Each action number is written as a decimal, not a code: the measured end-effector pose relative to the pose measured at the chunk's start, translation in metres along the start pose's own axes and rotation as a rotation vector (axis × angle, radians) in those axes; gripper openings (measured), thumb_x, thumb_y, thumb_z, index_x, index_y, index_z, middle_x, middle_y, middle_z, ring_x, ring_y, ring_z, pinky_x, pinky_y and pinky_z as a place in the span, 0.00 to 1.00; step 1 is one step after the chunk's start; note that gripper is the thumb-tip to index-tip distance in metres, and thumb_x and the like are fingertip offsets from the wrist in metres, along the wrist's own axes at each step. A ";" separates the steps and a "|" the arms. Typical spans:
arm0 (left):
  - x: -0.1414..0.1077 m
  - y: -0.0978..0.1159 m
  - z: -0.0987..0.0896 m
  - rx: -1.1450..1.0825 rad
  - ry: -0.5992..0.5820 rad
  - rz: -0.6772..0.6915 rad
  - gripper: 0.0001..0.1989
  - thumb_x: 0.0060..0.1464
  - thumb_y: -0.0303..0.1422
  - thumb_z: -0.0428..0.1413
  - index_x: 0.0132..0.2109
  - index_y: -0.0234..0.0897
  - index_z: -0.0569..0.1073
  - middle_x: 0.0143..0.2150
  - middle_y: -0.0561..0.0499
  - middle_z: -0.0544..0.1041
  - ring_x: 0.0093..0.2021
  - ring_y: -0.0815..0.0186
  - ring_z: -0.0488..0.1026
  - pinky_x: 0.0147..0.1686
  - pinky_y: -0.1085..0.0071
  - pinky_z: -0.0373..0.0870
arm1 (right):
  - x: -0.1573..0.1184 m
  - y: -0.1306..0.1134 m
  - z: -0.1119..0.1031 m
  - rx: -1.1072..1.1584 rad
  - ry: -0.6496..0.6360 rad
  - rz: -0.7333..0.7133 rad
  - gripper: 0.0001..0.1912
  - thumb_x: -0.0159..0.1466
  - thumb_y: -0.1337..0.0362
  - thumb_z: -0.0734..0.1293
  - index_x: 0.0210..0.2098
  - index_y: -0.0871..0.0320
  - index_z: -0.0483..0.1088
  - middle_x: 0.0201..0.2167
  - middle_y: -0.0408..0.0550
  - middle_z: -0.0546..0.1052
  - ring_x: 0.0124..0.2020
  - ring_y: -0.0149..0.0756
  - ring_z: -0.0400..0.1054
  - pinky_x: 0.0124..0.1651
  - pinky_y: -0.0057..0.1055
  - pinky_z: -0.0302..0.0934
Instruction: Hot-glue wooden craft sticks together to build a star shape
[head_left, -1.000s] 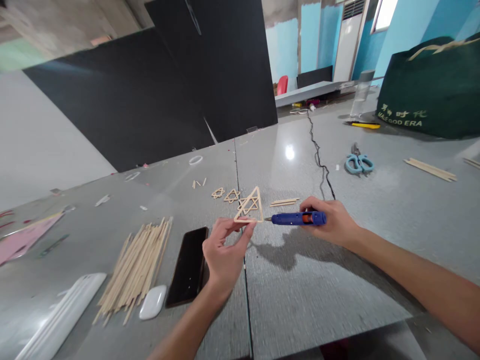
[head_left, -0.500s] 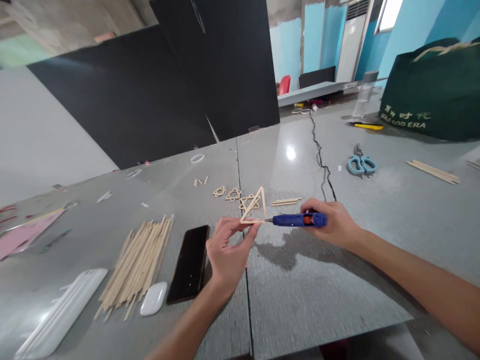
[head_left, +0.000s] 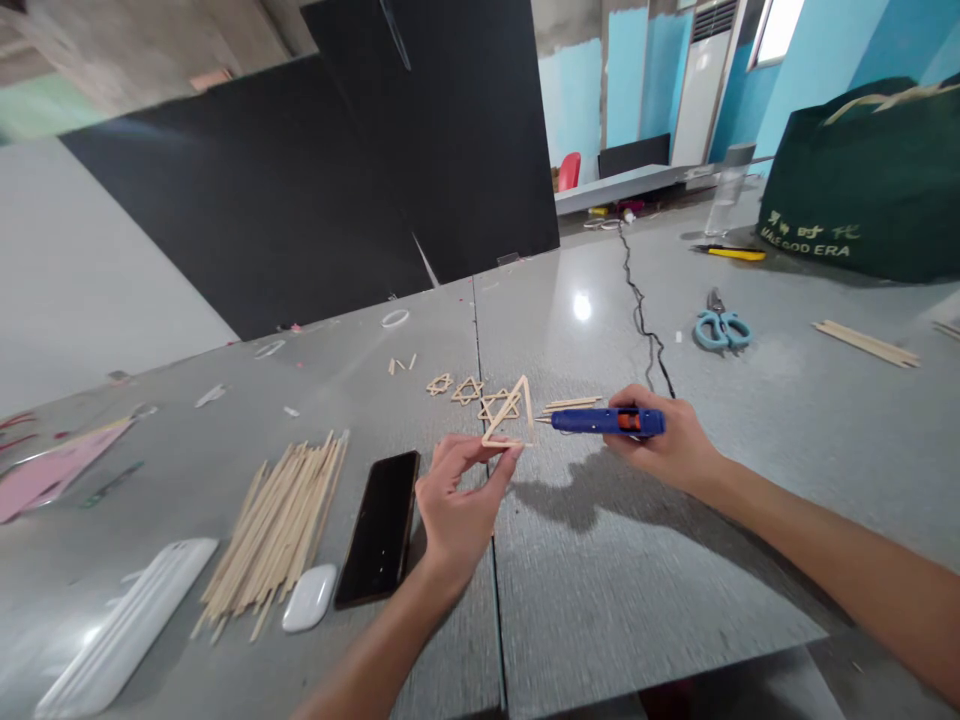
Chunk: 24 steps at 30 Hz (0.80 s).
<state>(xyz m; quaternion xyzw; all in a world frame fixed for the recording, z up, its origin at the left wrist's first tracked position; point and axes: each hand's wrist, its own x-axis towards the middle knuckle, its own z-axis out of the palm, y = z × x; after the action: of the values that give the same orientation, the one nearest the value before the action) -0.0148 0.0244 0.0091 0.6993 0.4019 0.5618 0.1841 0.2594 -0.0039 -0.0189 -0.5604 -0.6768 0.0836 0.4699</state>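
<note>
My left hand pinches a triangle of thin wooden sticks by its bottom side, above the grey table. My right hand is wrapped round a blue glue gun, whose tip points left, just beside the right side of the triangle. Behind the triangle lie three small stick stars, the largest star partly covered by it, the middle star and the smallest star further left. A few loose sticks lie behind the glue gun.
Left of my left hand are a black phone, a white case and a pile of sticks. Blue scissors, a yellow cutter and a green bag lie to the right. A black cable crosses the table.
My right hand has shifted the glue gun slightly up and to the right, so its tip is off the triangle's lower right corner. My left hand has barely moved.
</note>
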 end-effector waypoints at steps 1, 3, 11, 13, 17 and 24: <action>0.001 0.000 0.000 -0.009 0.004 -0.017 0.03 0.58 0.35 0.70 0.37 0.42 0.85 0.36 0.52 0.84 0.37 0.65 0.82 0.41 0.70 0.78 | 0.000 0.000 0.000 -0.004 0.015 0.007 0.08 0.62 0.58 0.70 0.40 0.52 0.73 0.25 0.40 0.76 0.22 0.33 0.67 0.29 0.28 0.59; 0.003 -0.001 0.000 -0.042 0.013 -0.095 0.05 0.57 0.36 0.71 0.37 0.41 0.85 0.36 0.51 0.84 0.36 0.65 0.81 0.41 0.70 0.78 | 0.001 -0.001 0.000 -0.008 0.021 -0.005 0.09 0.62 0.58 0.70 0.40 0.53 0.73 0.24 0.40 0.75 0.22 0.33 0.67 0.29 0.28 0.59; 0.013 0.000 0.001 -0.175 0.010 -0.388 0.12 0.51 0.40 0.72 0.37 0.38 0.83 0.37 0.48 0.86 0.37 0.64 0.82 0.41 0.71 0.79 | 0.000 0.001 -0.004 -0.021 -0.089 -0.048 0.09 0.61 0.58 0.70 0.41 0.52 0.72 0.26 0.40 0.76 0.24 0.33 0.67 0.31 0.29 0.59; 0.012 0.000 0.001 -0.178 0.013 -0.384 0.12 0.50 0.40 0.72 0.37 0.38 0.84 0.38 0.48 0.86 0.37 0.63 0.83 0.42 0.70 0.79 | 0.000 0.002 -0.004 -0.028 -0.107 -0.056 0.09 0.61 0.58 0.70 0.40 0.52 0.72 0.26 0.40 0.76 0.24 0.34 0.67 0.31 0.29 0.58; 0.010 0.001 0.003 -0.173 0.013 -0.370 0.12 0.50 0.41 0.72 0.37 0.38 0.84 0.38 0.47 0.86 0.38 0.62 0.83 0.42 0.69 0.80 | 0.000 0.003 -0.004 -0.042 -0.128 -0.054 0.09 0.61 0.58 0.70 0.41 0.51 0.71 0.26 0.40 0.76 0.24 0.35 0.68 0.31 0.30 0.58; 0.010 0.003 0.003 -0.153 0.004 -0.351 0.12 0.50 0.41 0.72 0.36 0.38 0.83 0.37 0.47 0.86 0.37 0.62 0.84 0.41 0.68 0.80 | 0.000 0.002 -0.005 -0.050 -0.154 -0.053 0.09 0.61 0.58 0.69 0.41 0.51 0.71 0.27 0.41 0.77 0.25 0.35 0.69 0.32 0.30 0.58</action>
<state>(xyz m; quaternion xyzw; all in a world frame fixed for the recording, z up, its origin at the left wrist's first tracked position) -0.0106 0.0309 0.0163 0.6014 0.4743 0.5511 0.3310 0.2644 -0.0050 -0.0171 -0.5459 -0.7273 0.0971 0.4044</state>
